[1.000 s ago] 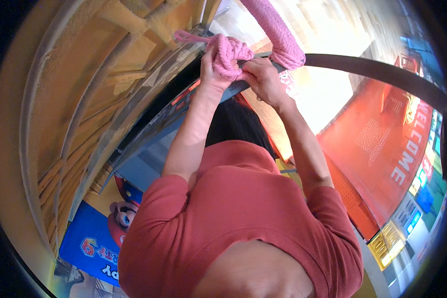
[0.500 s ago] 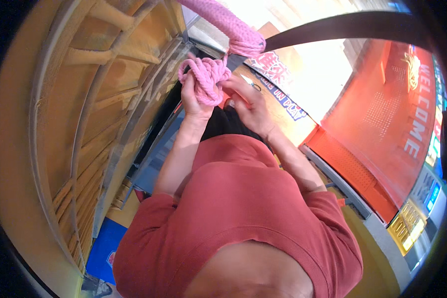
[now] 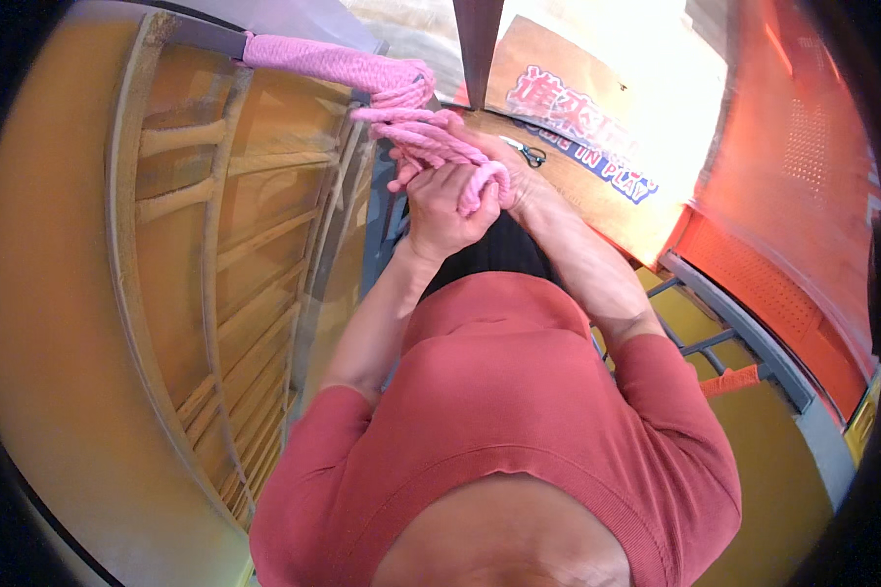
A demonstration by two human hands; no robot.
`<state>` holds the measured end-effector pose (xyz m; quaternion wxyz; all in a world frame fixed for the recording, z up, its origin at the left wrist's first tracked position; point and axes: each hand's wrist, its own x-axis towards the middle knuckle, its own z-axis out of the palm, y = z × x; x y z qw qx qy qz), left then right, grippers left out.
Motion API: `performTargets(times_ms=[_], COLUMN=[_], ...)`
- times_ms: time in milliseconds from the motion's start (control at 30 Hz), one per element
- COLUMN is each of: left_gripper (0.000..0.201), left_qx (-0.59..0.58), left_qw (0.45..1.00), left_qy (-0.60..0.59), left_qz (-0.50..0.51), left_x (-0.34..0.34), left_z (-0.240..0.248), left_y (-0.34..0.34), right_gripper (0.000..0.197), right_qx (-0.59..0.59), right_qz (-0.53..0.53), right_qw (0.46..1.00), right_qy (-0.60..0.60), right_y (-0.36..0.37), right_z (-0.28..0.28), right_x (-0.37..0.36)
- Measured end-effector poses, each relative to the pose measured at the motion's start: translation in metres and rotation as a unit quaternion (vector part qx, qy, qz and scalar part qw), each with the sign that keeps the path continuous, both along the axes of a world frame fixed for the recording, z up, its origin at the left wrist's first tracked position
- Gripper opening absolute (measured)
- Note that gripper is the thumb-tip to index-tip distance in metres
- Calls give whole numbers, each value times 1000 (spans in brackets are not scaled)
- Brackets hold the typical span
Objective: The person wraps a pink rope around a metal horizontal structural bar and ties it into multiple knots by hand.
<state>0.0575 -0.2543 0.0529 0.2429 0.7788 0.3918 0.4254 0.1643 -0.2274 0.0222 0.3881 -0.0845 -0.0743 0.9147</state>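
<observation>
My left hand (image 3: 443,203) and my right hand (image 3: 515,179) are pressed together in front of my chest, both closed around a bundle of thick pink rope (image 3: 431,142). The rope runs up and left to a bar wrapped in the same pink rope (image 3: 328,65), which it touches at the wrapped end. Loops of rope hang over my fingers. My red-sleeved arms rise from the lower edge. My right hand is partly hidden behind the left hand and the rope.
A curved wooden slatted frame (image 3: 215,254) fills the left side. A dark post (image 3: 479,39) rises behind the hands. Small scissors (image 3: 531,154) lie on a brown board (image 3: 597,186). An orange perforated panel (image 3: 793,196) and a grey-blue metal frame (image 3: 744,323) stand at the right.
The view has swung, so the wrapped bar now lies at the upper left instead of the upper middle. My hands have closed tighter together around the rope bundle.
</observation>
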Motion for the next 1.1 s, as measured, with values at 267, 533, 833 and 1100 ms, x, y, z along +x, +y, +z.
performTargets(times_ms=[267, 533, 833, 1100], left_gripper=[17, 14, 31, 49], left_qx=[8, 65, -27, -167], left_qw=[981, 980, 981, 952], left_qy=[124, 150, 171, -16], left_qz=[-147, -114, -89, 258], left_x=[7, 29, 8, -62], left_z=[31, 31, 57, -19], left_y=[-5, -8, -30, 12], right_gripper=[49, 33, 17, 33], right_qx=[-30, -6, 193, -35], right_qz=[175, 123, 33, -61], right_qw=[984, 992, 943, 929], right_qy=[32, -33, -269, -362], right_y=[12, 12, 44, 57], right_z=[-17, 9, 3, 32], right_x=[15, 39, 57, 67])
